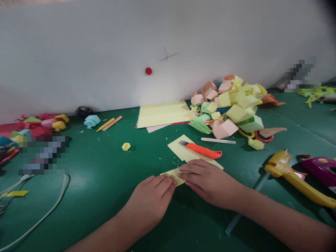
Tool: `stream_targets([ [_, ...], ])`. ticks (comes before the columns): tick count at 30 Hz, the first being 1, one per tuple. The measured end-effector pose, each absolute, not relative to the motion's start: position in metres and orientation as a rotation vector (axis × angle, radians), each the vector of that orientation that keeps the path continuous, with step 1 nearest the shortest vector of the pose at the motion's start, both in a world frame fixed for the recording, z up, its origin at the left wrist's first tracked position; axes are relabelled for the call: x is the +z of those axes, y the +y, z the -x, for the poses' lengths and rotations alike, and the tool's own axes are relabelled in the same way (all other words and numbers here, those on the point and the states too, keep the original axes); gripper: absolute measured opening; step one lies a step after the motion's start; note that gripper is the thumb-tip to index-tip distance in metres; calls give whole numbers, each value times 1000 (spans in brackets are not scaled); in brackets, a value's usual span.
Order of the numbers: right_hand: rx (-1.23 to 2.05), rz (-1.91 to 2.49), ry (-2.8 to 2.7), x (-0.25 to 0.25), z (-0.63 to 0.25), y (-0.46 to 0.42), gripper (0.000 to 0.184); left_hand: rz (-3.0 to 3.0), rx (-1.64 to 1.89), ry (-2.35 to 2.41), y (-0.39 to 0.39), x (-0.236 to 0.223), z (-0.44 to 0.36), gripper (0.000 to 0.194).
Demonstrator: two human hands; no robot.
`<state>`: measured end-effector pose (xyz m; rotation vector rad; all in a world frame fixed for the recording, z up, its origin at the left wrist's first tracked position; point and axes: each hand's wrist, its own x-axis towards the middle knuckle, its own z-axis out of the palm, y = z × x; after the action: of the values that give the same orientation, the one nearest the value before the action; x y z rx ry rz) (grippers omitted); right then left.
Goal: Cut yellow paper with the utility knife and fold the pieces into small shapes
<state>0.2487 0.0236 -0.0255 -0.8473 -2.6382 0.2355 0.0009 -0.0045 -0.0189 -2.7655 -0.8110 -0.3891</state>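
On the green tabletop a small folded piece of pale yellow paper (179, 178) lies between my two hands. My left hand (153, 198) presses its left end down, with the fingers bent over it. The fingers of my right hand (210, 183) grip its right end, hiding part of it. Just beyond them rests a larger pale yellow paper sheet (180, 146), partly covered by my right hand. An orange utility knife (203, 150) lies across that sheet, its tip pointing left. A small yellow hexagonal paper ring (126, 147) sits apart to the left.
Coloured sheets (164, 115) are stacked by the wall, beside a heap of folded paper shapes (236, 108). A white pen (218, 141) lies nearby. At right is a yellow glue gun (291, 171) with a glue stick; a white cable (59, 199) loops at left.
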Motion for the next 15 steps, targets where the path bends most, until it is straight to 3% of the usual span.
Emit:
stream_targets([
  [7, 198, 834, -2643, -27, -250, 23, 33, 2629, -309, -926, -26, -14, -15, 41],
  [15, 181, 822, -2646, -27, -251, 23, 33, 2597, -354, -922, -30, -16, -15, 41],
])
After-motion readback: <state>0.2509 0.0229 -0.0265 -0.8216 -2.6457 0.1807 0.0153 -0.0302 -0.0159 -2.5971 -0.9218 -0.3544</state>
